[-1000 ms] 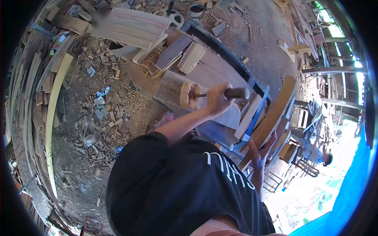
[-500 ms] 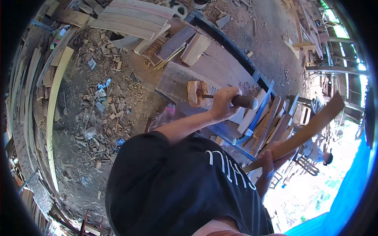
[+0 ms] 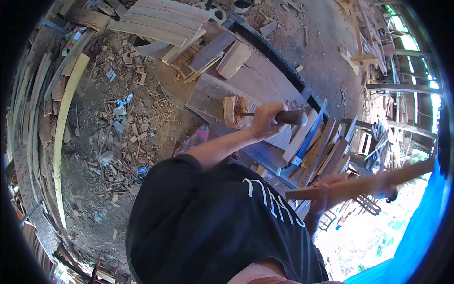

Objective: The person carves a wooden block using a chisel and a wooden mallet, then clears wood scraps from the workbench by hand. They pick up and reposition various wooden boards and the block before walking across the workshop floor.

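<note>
While the left hand [image 3: 266, 122] has its fingers wrapped round a wooden-handled chisel [image 3: 292, 118] (tip lost inside the wooden block [image 3: 230, 112]), the blurred right hand's [image 3: 331, 180] fingers clasp a plank [image 3: 359, 186].

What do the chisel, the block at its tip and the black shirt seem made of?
Chisel: thin dark shaft, likely metal; rounded brown handle, perhaps smooth wood. Block: raw, unfinished wood, judging by chipped, uneven brown faces. Shirt: matte fabric with soft folds, maybe cotton; fibre unclear.
</note>
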A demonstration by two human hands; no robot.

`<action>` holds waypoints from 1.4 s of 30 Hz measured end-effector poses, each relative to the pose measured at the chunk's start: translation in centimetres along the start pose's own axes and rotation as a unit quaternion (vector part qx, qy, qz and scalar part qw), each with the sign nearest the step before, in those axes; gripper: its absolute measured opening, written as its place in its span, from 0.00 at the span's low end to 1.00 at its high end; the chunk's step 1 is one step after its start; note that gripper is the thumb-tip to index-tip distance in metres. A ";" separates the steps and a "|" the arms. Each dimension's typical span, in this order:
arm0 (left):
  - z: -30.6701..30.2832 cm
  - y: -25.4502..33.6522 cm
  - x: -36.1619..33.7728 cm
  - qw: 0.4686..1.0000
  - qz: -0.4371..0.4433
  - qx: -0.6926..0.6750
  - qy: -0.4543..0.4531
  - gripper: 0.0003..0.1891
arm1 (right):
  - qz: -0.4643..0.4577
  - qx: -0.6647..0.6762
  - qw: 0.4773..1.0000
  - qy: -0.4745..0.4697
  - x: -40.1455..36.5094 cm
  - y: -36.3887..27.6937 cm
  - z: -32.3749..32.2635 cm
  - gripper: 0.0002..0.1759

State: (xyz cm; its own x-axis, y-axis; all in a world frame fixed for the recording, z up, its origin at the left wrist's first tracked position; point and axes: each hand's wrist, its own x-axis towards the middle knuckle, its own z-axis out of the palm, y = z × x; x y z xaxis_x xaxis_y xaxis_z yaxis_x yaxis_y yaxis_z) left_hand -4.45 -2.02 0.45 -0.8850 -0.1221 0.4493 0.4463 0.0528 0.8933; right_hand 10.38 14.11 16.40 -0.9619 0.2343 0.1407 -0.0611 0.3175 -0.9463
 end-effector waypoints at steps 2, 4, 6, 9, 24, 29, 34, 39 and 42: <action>-0.4 0.0 0.1 1.000 0.013 -0.017 -0.006 0.12 | -0.170 -0.076 0.976 -0.115 -0.1 3.8 -1.9 0.26; -0.5 0.4 0.0 1.000 0.012 -0.013 -0.007 0.11 | -0.122 -0.237 0.954 -0.140 -1.2 8.8 -2.0 0.38; -0.2 0.2 0.1 1.000 0.003 -0.014 -0.005 0.11 | -0.011 -0.294 0.946 -0.137 -1.4 6.6 1.1 0.51; -0.1 -0.2 0.2 1.000 -0.005 -0.016 0.011 0.11 | -0.066 -0.226 0.970 -0.063 -0.6 6.5 -0.3 0.46; 1.3 0.7 1.4 0.992 -0.038 -0.027 0.121 0.12 | 0.157 -0.055 0.980 -0.113 1.2 2.0 0.6 0.41; 0.2 2.3 0.5 0.998 0.000 -0.018 0.059 0.14 | 0.229 0.010 0.970 -0.083 -0.3 2.6 -0.9 0.37; 0.5 3.1 -0.1 0.993 0.050 -0.020 -0.106 0.14 | 0.212 -0.043 0.976 -0.035 -1.3 2.6 -1.7 0.38; 1.3 1.7 -0.8 0.985 0.027 -0.028 -0.169 0.15 | 0.169 -0.065 0.983 -0.003 -1.5 1.4 -2.1 0.42; 1.3 1.2 -0.6 0.984 0.005 -0.046 -0.172 0.13 | 0.069 -0.066 0.995 0.005 -1.0 0.1 -3.9 0.45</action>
State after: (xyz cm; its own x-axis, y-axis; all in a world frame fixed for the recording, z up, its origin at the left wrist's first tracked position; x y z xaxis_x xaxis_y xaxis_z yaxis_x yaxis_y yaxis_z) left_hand -3.57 -0.58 1.25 -0.8659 0.2222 0.4482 0.4513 -0.0394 0.8915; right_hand 12.40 17.49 17.30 -0.9561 0.2926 0.0155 0.1076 0.3999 -0.9102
